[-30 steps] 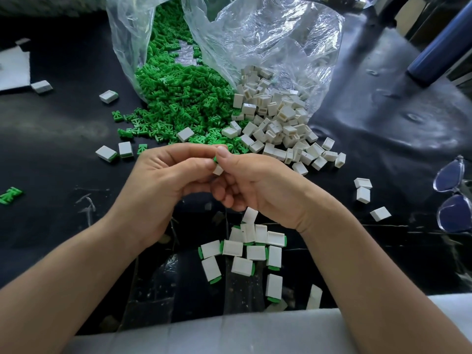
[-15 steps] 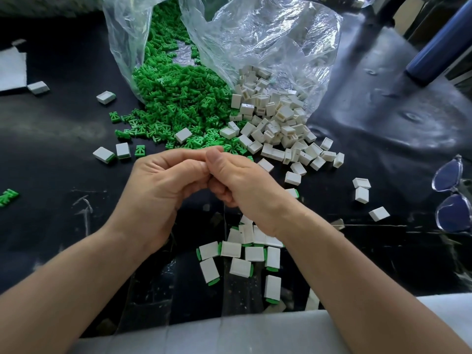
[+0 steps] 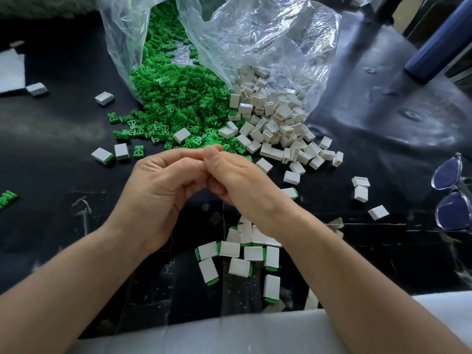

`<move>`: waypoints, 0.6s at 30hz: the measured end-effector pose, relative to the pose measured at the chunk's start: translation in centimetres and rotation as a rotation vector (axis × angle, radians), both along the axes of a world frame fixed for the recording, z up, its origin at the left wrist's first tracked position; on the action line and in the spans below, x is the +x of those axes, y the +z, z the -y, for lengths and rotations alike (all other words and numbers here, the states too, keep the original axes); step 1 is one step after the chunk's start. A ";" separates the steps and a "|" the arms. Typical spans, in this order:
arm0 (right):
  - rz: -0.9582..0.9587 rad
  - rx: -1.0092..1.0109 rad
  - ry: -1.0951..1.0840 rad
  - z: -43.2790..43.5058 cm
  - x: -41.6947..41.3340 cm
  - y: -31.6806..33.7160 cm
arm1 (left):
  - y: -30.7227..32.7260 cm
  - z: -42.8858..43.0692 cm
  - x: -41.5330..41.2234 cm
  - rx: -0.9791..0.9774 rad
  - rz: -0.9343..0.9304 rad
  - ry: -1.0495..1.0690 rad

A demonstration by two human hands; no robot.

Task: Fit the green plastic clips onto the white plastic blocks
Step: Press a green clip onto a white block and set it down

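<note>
My left hand (image 3: pixel 158 190) and my right hand (image 3: pixel 242 185) meet fingertip to fingertip above the black table, fingers curled. They pinch a small piece between them that is hidden now; a second ago it showed as a white block with a green clip. Beyond the hands a heap of green clips (image 3: pixel 173 108) spills from a clear bag. Beside it on the right lies a heap of white blocks (image 3: pixel 275 118). Several blocks with green clips fitted (image 3: pixel 245 254) lie under my right wrist.
The clear plastic bags (image 3: pixel 268 42) lie open at the back. Glasses (image 3: pixel 452 195) rest at the right edge, and a blue cylinder (image 3: pixel 439 39) lies at the far right. Loose blocks (image 3: pixel 102 154) and clips (image 3: pixel 7 198) dot the left side. A white foam strip (image 3: pixel 229 333) runs along the front.
The hands have closed tighter together, and the white block seen between the fingertips a second ago is now covered. My right forearm shifted slightly left.
</note>
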State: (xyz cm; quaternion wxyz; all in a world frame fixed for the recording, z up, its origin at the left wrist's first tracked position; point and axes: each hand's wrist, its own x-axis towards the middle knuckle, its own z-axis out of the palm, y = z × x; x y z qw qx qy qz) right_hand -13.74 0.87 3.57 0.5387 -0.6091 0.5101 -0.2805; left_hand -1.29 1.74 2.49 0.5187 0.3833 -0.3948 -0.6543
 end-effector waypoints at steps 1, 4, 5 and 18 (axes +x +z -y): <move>0.057 0.036 0.001 0.0 -0.2 0.1 | 0.1 0.0 0.0 0.005 -0.007 -0.006; 0.137 0.133 0.023 0.3 -0.6 0.4 | 0.1 0.0 -0.1 0.014 -0.004 -0.013; 0.155 0.171 0.038 0.5 -0.6 0.3 | 0.1 0.0 0.0 0.013 0.006 -0.021; -0.359 -0.199 -0.349 2.7 -5.8 0.9 | 0.5 -0.8 -0.1 -0.094 0.339 -0.130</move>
